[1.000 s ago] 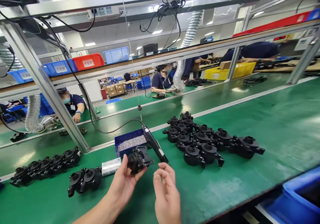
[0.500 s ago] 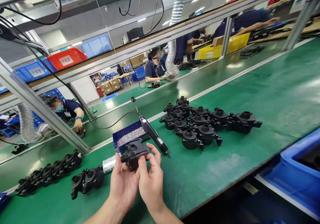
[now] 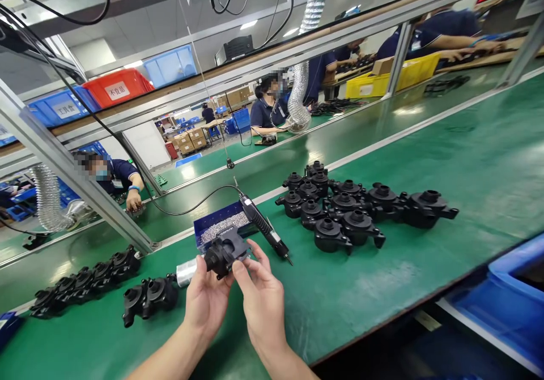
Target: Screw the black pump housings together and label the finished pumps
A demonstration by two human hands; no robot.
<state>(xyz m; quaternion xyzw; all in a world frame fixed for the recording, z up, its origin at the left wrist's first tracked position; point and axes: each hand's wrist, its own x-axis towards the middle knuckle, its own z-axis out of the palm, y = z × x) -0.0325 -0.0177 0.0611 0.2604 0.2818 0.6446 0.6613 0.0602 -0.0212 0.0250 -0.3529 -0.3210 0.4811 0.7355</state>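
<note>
Along a green workbench [image 3: 408,278], watched from my distant seat through the head camera, a row of black parts [image 3: 85,281] stands at far left. Just past it, beyond a metal post [image 3: 85,167], I see a co-worker [image 3: 123,171] in a dark shirt, one banded wrist low over the far bench, the fingers at something too small for me to make out. Nearer, two more black parts [image 3: 148,298] sit side by side, next to a silver roll [image 3: 186,272] lying partly behind the left hand [image 3: 206,306]. That hand, my lens shows, is curled palm up, its thumb against one end of a black plastic part [image 3: 225,252] held above the bench, in front of a blue box [image 3: 216,217] of small shiny metal pieces [image 3: 223,228]. The right hand [image 3: 264,298] pinches the part's other end between thumb and fingers. Just beyond, I find an electric screwdriver [image 3: 266,230] slanting beside the box, its tip toward the near right. Further right, black parts [image 3: 346,204] crowd together, most with round openings facing up; behind them, well apart, sits a yellow bin [image 3: 419,73]. A large blue bin [image 3: 505,306] closes my view at lower right, below the bench edge.
</note>
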